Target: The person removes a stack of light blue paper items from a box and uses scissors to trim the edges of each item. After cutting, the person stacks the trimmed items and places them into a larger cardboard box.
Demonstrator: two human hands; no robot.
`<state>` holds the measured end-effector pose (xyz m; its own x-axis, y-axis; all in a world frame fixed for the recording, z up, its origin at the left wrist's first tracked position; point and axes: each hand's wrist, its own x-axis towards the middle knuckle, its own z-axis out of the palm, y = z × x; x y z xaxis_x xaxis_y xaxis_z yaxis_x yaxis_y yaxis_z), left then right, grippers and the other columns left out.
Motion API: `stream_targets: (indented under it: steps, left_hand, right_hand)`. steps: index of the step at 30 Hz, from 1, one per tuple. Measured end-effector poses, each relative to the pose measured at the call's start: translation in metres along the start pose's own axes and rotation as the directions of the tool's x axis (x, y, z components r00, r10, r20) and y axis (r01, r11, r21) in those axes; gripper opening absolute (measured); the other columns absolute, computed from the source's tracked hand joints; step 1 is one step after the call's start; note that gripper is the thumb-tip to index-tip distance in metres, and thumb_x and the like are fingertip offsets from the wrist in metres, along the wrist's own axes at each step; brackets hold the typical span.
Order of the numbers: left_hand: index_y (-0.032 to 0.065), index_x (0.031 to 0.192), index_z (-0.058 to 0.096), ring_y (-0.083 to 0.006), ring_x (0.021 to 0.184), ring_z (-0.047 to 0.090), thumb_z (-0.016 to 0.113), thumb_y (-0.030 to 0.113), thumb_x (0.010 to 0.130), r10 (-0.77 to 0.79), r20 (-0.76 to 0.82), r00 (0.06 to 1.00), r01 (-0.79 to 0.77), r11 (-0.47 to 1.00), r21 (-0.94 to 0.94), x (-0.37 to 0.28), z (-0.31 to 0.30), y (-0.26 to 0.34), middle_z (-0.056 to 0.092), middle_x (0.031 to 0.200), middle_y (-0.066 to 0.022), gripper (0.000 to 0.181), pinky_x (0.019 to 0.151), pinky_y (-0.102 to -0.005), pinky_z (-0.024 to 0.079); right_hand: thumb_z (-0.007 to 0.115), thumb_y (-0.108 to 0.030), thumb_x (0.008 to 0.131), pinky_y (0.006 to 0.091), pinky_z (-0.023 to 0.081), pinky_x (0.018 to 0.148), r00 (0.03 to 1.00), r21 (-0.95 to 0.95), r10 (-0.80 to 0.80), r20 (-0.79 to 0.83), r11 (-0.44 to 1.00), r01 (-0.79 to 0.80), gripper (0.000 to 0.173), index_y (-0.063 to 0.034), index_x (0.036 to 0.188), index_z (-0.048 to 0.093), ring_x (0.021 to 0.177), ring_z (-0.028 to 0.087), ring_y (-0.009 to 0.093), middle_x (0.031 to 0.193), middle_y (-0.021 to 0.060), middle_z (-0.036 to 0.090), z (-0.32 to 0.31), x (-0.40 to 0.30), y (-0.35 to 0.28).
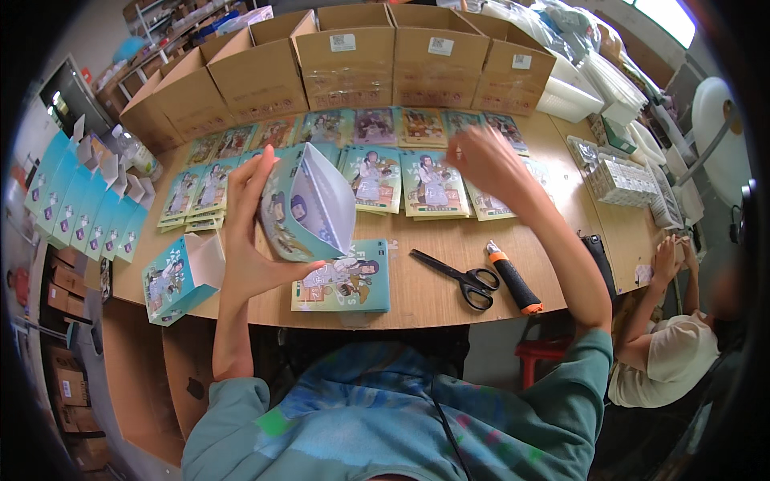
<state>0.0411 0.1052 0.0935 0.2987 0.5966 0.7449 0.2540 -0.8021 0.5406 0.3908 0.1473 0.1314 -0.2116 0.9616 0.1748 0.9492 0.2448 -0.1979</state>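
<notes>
My left hand (pixel 243 240) grips a teal illustrated paper pouch (pixel 280 225) between thumb and fingers. The pouch is tilted, and its mouth gapes to show a pale lilac inside. Below it, near the table's front edge, lies a stack of teal illustrated packs (pixel 367 288). My right hand (pixel 487 159) is raised over the right end of the rows and blurred, so whether it holds anything is unclear. Under and beside it are stacks of matching packs (pixel 433 192). Behind these runs a row of packs in varied colours (pixel 376 127).
Black scissors (pixel 442 263) and an orange-and-black tool (pixel 514 282) lie at front. An open teal carton (pixel 174 282) stands front left, near upright teal cartons (pixel 78 210) and a bottle (pixel 135 150). Cardboard boxes (pixel 349 75) line the back. Another person's hands (pixel 665 264) are at right.
</notes>
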Motion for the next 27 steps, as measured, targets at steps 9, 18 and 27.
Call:
stream_targets:
  steps: [9, 18, 27]
  left_hand:
    - [0.0033, 0.157, 0.039, -0.0332, 0.145, 0.041, 0.099, 0.025, 0.054, 0.174, -0.009, 0.985, -0.175, 0.984, -0.032, 0.004, 0.020, -0.014, 0.045, 0.154, -0.0146, 0.121, 0.127, -0.0579, 0.014]
    - [0.0039, 0.156, 0.041, -0.0331, 0.141, 0.043, 0.100, 0.021, 0.052, 0.139, -0.078, 0.987, -0.137, 0.990, 0.025, -0.007, 0.015, -0.011, 0.045, 0.153, -0.0143, 0.121, 0.123, -0.0533, 0.027]
    - [0.0032, 0.156, 0.041, -0.0344, 0.143, 0.039, 0.100, 0.023, 0.053, 0.049, -0.045, 0.998, -0.047, 0.997, 0.060, -0.041, 0.012, 0.001, 0.040, 0.153, -0.0151, 0.120, 0.125, -0.0528, 0.025]
  right_hand:
    - [0.066, -0.009, 0.087, 0.0495, 0.059, 0.086, 0.976, -0.164, 0.193, -0.103, 0.964, -0.208, 0.020, 0.0007, 0.100, 0.077, 0.107, 0.071, 0.041, 0.111, 0.0244, 0.073, 0.139, 0.195, 0.119]
    - [0.062, -0.006, 0.088, 0.0513, 0.058, 0.084, 0.988, -0.267, 0.055, -0.146, 0.959, -0.093, 0.019, 0.0045, 0.096, 0.075, 0.102, 0.070, 0.044, 0.104, 0.0270, 0.072, 0.112, 0.173, 0.088]
    - [0.064, -0.007, 0.090, 0.0437, 0.049, 0.072, 0.968, -0.186, -0.182, -0.173, 0.971, 0.149, 0.008, -0.0020, 0.086, 0.059, 0.077, 0.062, 0.031, 0.082, 0.0142, 0.061, 0.010, -0.090, -0.064]
